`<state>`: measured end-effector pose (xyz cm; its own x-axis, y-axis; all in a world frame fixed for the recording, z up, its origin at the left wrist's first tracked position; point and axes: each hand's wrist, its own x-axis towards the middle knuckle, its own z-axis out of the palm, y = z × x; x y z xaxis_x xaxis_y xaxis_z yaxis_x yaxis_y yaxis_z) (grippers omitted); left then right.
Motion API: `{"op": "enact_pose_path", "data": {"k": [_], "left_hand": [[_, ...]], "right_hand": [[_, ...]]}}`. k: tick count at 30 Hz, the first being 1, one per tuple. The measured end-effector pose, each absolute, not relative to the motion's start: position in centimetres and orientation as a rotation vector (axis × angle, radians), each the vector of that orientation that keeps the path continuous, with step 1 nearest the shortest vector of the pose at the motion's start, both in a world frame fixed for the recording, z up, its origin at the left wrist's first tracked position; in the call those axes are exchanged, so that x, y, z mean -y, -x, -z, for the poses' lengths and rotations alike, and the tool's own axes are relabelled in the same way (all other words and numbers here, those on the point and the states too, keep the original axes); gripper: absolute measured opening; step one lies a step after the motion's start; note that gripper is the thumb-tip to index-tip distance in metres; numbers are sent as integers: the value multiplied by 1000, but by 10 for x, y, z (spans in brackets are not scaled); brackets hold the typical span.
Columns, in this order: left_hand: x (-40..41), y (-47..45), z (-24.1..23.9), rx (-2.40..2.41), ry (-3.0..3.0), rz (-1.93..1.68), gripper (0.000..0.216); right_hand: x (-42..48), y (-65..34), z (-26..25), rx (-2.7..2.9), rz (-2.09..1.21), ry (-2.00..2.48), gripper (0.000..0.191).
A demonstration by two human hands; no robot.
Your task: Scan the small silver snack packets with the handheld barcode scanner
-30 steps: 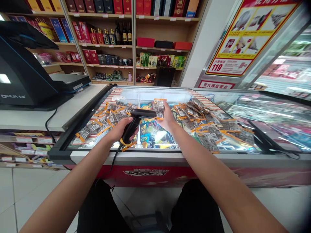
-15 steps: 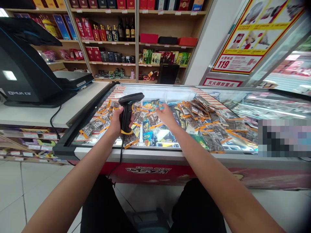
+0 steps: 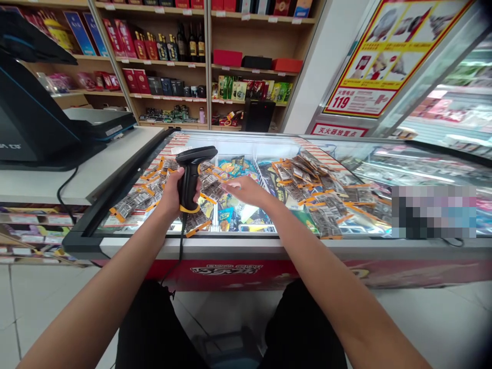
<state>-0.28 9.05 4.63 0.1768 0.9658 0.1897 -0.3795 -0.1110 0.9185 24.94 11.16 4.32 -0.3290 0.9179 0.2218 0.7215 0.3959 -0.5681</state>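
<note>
My left hand [image 3: 172,192] grips a black and yellow barcode scanner [image 3: 189,179] by its handle, its head pointing right and its cord hanging down. My right hand [image 3: 248,190] reaches over the glass lid, thumb and fingertips pinched at the right edge of a clear snack packet [image 3: 211,187] with orange ends. That packet lies just right of the scanner, against other similar packets [image 3: 134,202] spread on the left. A larger heap of such packets [image 3: 307,177] lies on the right part of the lid.
The packets rest on a glass-topped chest freezer [image 3: 246,247] with colourful bags [image 3: 234,215] inside. A counter with a black checkout terminal [image 3: 34,118] stands left. Behind are shelves of boxes and bottles [image 3: 192,43]. A blurred-out patch [image 3: 434,212] covers something at right.
My right hand has moved left with a packet, bringing it from the middle of the lid to the packets beside the scanner. The view has shifted slightly; the left hand keeps its hold.
</note>
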Motion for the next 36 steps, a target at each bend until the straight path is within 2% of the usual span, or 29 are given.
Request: {"op": "enact_pose_path", "data": {"k": [2, 5, 7, 11, 16, 19, 24, 29, 32, 36], "left_hand": [[-91, 4, -45, -695, -1134, -1314, 49], [-92, 5, -44, -680, -1152, -1317, 50], [-92, 6, -45, -686, -1155, -1314, 51], [-91, 4, -46, -686, -1168, -1307, 52], [-91, 1, -45, -685, -1159, -1301, 49], [-90, 0, -46, -701, -1135, -1297, 47], [-90, 0, -49, -698, -1114, -1276, 48], [-90, 1, -47, -653, -1146, -1186, 49], [-88, 1, -44, -598, -1217, -1107, 51], [-85, 1, -44, -542, -1306, -991, 59]], "right_hand": [[-111, -257, -51, 2097, -443, 1428, 33], [-111, -284, -65, 1778, 81, 1700, 27], [-109, -309, -70, 1507, 326, 1941, 34], [-104, -350, -63, 1363, 322, 2256, 42], [-107, -375, -48, 1359, 364, 2213, 37], [-111, -381, -52, 1336, 313, 2094, 27], [-117, -372, -64, 1192, 282, 1607, 25], [-125, -342, -63, 993, -232, 1249, 6], [-127, -326, -64, 1000, -525, 1020, 23], [-134, -308, -76, 1197, -633, 917, 46]]}}
